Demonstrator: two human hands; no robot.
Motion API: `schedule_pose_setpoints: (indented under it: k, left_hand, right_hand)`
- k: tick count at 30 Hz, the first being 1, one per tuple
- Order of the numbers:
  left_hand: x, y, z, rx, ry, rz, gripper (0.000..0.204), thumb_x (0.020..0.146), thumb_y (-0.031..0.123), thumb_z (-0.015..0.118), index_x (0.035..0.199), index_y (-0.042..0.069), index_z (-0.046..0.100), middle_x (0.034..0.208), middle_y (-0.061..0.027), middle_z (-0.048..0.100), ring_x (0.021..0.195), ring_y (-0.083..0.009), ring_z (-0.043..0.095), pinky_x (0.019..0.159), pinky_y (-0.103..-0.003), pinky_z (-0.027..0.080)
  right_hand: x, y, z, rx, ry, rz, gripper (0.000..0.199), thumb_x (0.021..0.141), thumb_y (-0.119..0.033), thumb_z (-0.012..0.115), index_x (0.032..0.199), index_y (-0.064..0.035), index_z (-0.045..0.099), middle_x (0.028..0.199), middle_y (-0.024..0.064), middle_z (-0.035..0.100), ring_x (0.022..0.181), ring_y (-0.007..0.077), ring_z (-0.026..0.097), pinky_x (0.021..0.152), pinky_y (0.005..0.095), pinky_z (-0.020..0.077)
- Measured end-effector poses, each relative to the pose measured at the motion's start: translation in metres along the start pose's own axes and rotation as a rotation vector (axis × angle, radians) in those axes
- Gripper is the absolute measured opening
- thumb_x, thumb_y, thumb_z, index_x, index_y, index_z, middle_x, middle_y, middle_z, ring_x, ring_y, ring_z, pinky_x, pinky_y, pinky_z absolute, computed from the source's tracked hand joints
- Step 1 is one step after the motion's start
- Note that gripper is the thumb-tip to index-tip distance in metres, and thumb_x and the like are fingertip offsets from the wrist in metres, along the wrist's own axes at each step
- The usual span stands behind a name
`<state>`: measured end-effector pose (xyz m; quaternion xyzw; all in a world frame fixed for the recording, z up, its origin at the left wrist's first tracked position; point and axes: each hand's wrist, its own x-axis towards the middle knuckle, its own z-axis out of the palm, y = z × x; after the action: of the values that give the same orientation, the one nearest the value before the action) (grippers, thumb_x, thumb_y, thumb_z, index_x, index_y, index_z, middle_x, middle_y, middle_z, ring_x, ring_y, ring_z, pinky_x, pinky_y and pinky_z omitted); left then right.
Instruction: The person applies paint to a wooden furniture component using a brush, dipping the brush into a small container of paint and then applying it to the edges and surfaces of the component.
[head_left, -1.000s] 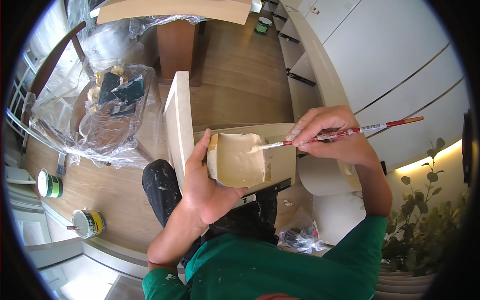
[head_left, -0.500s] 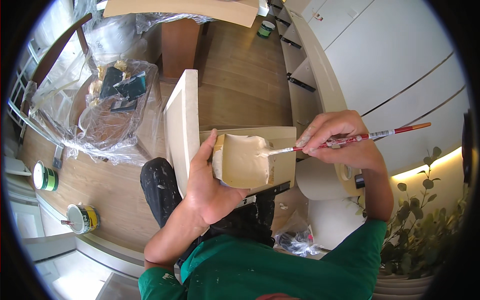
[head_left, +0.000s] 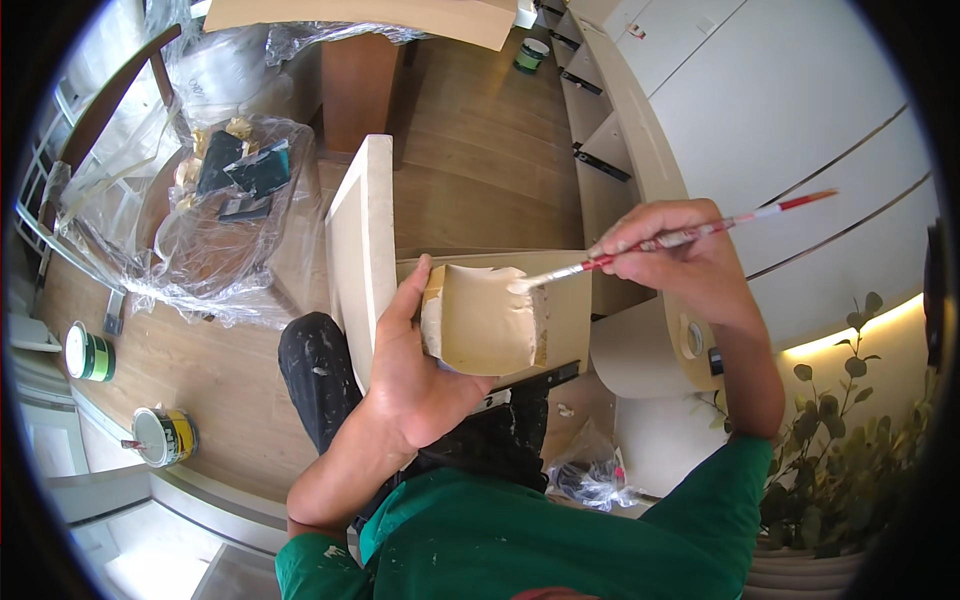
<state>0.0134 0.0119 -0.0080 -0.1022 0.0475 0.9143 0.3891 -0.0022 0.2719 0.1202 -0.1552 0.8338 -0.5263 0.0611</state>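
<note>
My left hand (head_left: 415,375) cradles a small cut-open carton (head_left: 433,340) from below, its thumb up along the left side. Cream paint (head_left: 485,325) coats the inside of the carton. Between the fingertips of my right hand (head_left: 668,250) is a slim red-handled paintbrush (head_left: 690,237), its handle end pointing up to the right. The brush's bristles touch the paint at the carton's upper right edge. Beneath the carton stands a cream drawer (head_left: 572,290), whose pale front panel (head_left: 378,220) rises to the left of my hand.
Plastic sheeting covers a chair (head_left: 165,225) at the left. Paint cans stand on the floor, one yellow-and-black (head_left: 165,437), one green (head_left: 90,352), another far off (head_left: 531,56). An open cabinet (head_left: 608,150) runs along the right, near a roll of paper (head_left: 650,345) and a leafy plant (head_left: 830,440).
The paintbrush has tilted more steeply, its handle end swinging up and its bristles shifting slightly left and up along the carton's edge. My left hand and the carton have barely moved.
</note>
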Motion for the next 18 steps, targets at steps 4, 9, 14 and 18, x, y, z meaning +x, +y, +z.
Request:
schedule_pose_setpoints:
  k: [4, 9, 14, 18]
  left_hand:
    - [0.001, 0.000, -0.004, -0.007, 0.000, 0.006, 0.066, 0.111, 0.057, 0.041, 0.153, 0.007, 0.053, 0.153, -0.0128, 0.058, 0.142, -0.0324, 0.054, 0.121, -0.057, 0.039]
    - [0.001, 0.001, -0.001, 0.026, -0.007, -0.011, 0.066, 0.111, 0.057, 0.041, 0.154, 0.007, 0.052, 0.154, -0.0134, 0.058, 0.143, -0.0326, 0.054, 0.122, -0.056, 0.039]
    - [0.000, 0.000, 0.001, 0.029, -0.003, -0.007, 0.066, 0.111, 0.057, 0.040, 0.150, 0.006, 0.055, 0.149, -0.0124, 0.061, 0.138, -0.0297, 0.057, 0.120, -0.051, 0.042]
    - [0.002, -0.001, -0.001, 0.029, 0.002, -0.006, 0.068, 0.111, 0.057, 0.041, 0.153, 0.006, 0.053, 0.153, -0.0141, 0.058, 0.142, -0.0330, 0.055, 0.122, -0.054, 0.039]
  right_hand:
    - [0.008, 0.022, 0.009, 0.109, 0.016, 0.151, 0.014, 0.093, -0.002, 0.080, 0.106, 0.0027, 0.077, 0.105, 0.0121, 0.080, 0.095, 0.0129, 0.074, 0.085, 0.0268, 0.0599]
    - [0.002, 0.032, -0.002, 0.115, 0.029, 0.189, 0.014, 0.093, -0.003, 0.081, 0.106, 0.0024, 0.077, 0.104, 0.0115, 0.080, 0.092, 0.0119, 0.074, 0.082, 0.0262, 0.0603]
    - [-0.001, 0.021, -0.004, 0.034, 0.000, 0.148, 0.012, 0.093, -0.003, 0.081, 0.104, 0.0017, 0.079, 0.099, 0.0094, 0.080, 0.089, 0.0099, 0.073, 0.078, 0.0243, 0.0582]
    - [-0.001, 0.014, -0.006, -0.004, -0.027, 0.120, 0.010, 0.092, -0.003, 0.081, 0.102, 0.0014, 0.080, 0.097, 0.0077, 0.080, 0.087, 0.0087, 0.072, 0.078, 0.0240, 0.0567]
